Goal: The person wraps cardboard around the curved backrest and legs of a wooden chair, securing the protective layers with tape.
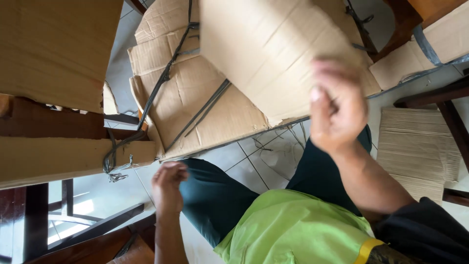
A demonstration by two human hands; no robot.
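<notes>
1. As you look down from your head, your right hand (337,105) is raised and blurred, and its fingers are closed on the lower edge of a cardboard sheet (273,49), which stands up in the air in front of you.
2. Your left hand (168,188) is low, well apart from the right one. It rests beside your left knee in a loose fist, and you cannot tell if it holds something.
3. Your legs in dark teal trousers (215,205) are spread, and your green shirt (293,230) fills the bottom of the view.
4. The floor (244,161) is made of pale glossy tiles with thin dark joints. It reflects the light, and some thin scraps of strap lie on it between your knees.
5. Behind the held sheet, a flattened cardboard bundle (195,98) lies tilted, tied with dark straps (163,78) which cross over it.
6. On the left, dark wooden furniture parts (53,124) are wrapped with more cardboard pieces (58,49), and one strap end hangs down from them.
7. On the right, a stack of corrugated sheets (415,146) lies flat on the floor, just beside a dark wooden leg (454,122).
8. At the top right, another wooden piece is covered with cardboard and bound by a grey strap (427,46).
</notes>
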